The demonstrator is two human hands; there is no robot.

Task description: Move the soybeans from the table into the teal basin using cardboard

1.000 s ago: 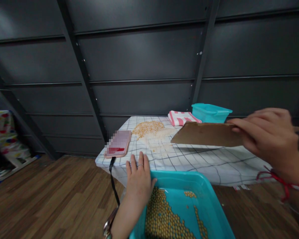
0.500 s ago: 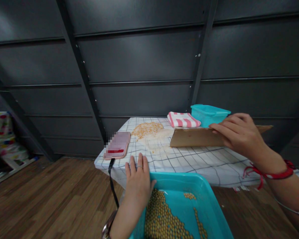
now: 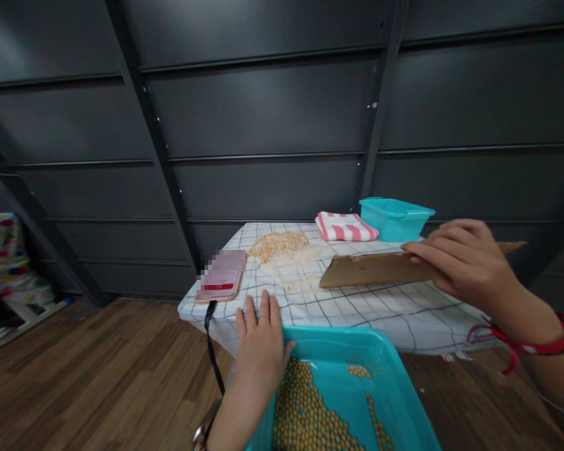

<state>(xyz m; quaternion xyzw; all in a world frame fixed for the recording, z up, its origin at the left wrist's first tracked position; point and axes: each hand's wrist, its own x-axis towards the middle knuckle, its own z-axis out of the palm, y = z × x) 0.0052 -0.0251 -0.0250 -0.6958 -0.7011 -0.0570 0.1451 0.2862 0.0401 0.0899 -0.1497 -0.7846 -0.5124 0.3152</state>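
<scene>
My right hand (image 3: 465, 263) grips a flat piece of brown cardboard (image 3: 366, 269), its far edge resting on the checked cloth (image 3: 357, 307) just right of a spread of pale grains and a yellow grain pile (image 3: 278, 243). My left hand (image 3: 262, 341) rests on the near left rim of a teal tray (image 3: 385, 376), fingers over the rim and thumb inside. The tray holds several yellow-green beans (image 3: 310, 413) heaped on its left side.
A pink phone (image 3: 222, 274) with a black strap lies at the table's left corner. A red-and-white striped towel (image 3: 345, 227) and a teal tub (image 3: 395, 218) stand at the back. Behind is a dark panelled wall; wooden floor all around; colourful items far left.
My right hand has brought the cardboard down from above the table and leftward, until its edge touches the cloth beside the grains. The left hand has stayed on the tray rim.
</scene>
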